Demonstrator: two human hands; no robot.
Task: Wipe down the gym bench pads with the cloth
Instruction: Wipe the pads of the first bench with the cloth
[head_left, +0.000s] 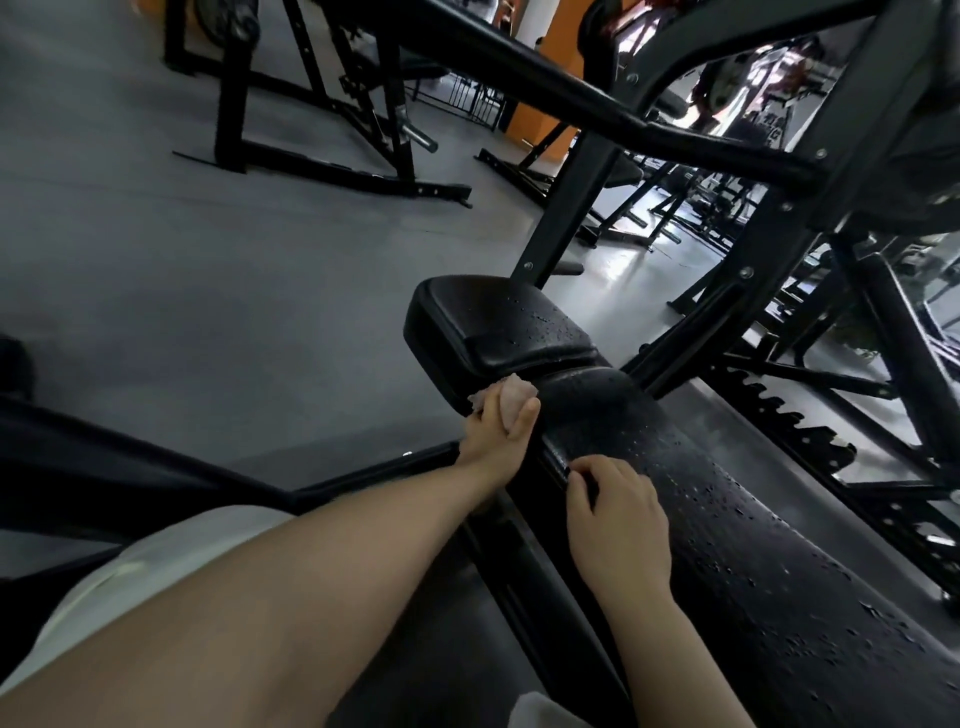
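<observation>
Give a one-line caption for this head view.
Left hand presses cloth at the pad edge; right hand steadies wet bench.

arms: bare | sleeve (156, 561): short, white | hands: bare, no gloves
</observation>
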